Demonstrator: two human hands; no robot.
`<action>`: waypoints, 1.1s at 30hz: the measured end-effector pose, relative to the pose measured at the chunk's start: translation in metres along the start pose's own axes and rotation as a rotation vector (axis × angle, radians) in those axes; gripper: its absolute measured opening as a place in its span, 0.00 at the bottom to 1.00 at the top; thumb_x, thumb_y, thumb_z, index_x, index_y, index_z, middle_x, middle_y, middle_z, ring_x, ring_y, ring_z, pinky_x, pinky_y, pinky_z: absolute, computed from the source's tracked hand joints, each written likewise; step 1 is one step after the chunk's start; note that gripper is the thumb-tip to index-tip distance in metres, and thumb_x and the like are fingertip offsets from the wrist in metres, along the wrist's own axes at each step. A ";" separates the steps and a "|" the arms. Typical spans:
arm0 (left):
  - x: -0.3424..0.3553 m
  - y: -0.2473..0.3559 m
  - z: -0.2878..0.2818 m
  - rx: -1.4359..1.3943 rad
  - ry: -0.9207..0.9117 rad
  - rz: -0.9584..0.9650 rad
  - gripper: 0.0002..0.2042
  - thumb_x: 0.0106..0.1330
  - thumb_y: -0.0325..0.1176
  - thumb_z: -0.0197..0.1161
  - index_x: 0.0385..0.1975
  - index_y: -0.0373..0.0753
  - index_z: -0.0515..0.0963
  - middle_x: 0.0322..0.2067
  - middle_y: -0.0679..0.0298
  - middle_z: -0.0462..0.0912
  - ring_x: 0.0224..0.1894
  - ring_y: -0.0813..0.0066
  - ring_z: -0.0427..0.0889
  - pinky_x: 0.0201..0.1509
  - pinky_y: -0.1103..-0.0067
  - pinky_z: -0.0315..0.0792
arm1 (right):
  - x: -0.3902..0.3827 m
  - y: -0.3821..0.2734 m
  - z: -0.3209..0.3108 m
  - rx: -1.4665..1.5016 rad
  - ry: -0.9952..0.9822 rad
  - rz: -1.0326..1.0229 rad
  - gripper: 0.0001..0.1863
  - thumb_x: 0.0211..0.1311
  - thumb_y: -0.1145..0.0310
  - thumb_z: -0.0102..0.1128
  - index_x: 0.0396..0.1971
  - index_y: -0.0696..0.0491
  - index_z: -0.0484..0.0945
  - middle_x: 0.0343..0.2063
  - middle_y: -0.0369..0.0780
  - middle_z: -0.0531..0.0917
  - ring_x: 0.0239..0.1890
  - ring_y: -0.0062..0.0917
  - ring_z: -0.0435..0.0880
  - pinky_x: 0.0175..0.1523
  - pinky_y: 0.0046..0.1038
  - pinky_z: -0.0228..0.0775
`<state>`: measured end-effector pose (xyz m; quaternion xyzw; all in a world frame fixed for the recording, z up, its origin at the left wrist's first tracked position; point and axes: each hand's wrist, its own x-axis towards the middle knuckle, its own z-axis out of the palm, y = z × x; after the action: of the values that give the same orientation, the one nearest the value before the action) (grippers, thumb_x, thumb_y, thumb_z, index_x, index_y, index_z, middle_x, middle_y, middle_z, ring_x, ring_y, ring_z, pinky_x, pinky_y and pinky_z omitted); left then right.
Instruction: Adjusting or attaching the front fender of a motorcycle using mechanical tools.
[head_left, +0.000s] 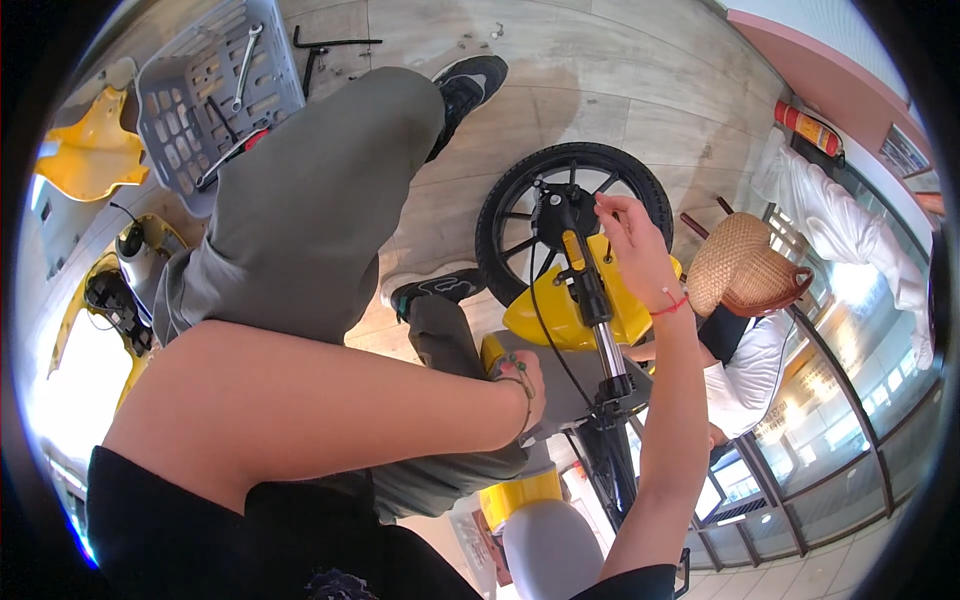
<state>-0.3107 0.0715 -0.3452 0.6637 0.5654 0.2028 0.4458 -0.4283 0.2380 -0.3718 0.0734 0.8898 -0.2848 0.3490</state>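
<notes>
A black front wheel (652, 180) with dark spokes belongs to a yellow two-wheeled vehicle, and its yellow mudguard (535, 318) lies beside the fork leg (609, 350) with its chrome tube. By the hub (556, 202), my right hand (632, 235) has its thumb and fingers pinched together; anything small between them is too hard to see. My left hand (530, 385) is curled next to the grey and yellow bodywork, below the mudguard. What its fingers grip is hidden. A black cable (545, 325) runs down alongside the fork.
At upper left stands a grey plastic basket (180, 130) holding a wrench (246, 68) and red-handled pliers (240, 150). Hex keys (330, 43) and small fasteners lie on the floor. Yellow panels (95, 150) are at far left. A person in a woven hat (740, 265) is close on the right.
</notes>
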 end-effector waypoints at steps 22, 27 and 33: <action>-0.005 -0.001 -0.005 -0.027 -0.062 0.003 0.15 0.55 0.41 0.62 0.43 0.49 0.81 0.43 0.65 0.80 0.48 0.64 0.75 0.49 0.64 0.61 | 0.013 0.016 0.042 0.423 0.222 0.167 0.15 0.61 0.68 0.57 0.46 0.58 0.73 0.22 0.33 0.78 0.23 0.12 0.71 0.31 0.16 0.65; -0.006 -0.003 -0.007 -0.044 -0.094 0.011 0.15 0.55 0.42 0.62 0.43 0.49 0.81 0.42 0.67 0.81 0.47 0.64 0.76 0.49 0.64 0.62 | 0.008 0.019 0.045 0.221 0.190 0.126 0.20 0.59 0.68 0.59 0.51 0.58 0.72 0.20 0.33 0.76 0.23 0.14 0.71 0.31 0.19 0.65; 0.000 -0.005 -0.004 -0.077 -0.119 0.031 0.15 0.57 0.42 0.60 0.43 0.49 0.80 0.42 0.66 0.81 0.47 0.63 0.76 0.49 0.61 0.62 | 0.006 0.014 0.043 -0.321 0.288 -0.109 0.22 0.57 0.70 0.61 0.52 0.59 0.71 0.22 0.41 0.79 0.26 0.24 0.78 0.35 0.23 0.69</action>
<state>-0.3166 0.0731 -0.3476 0.6656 0.5194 0.1914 0.5005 -0.4032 0.2258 -0.4075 0.0086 0.9669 -0.1446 0.2099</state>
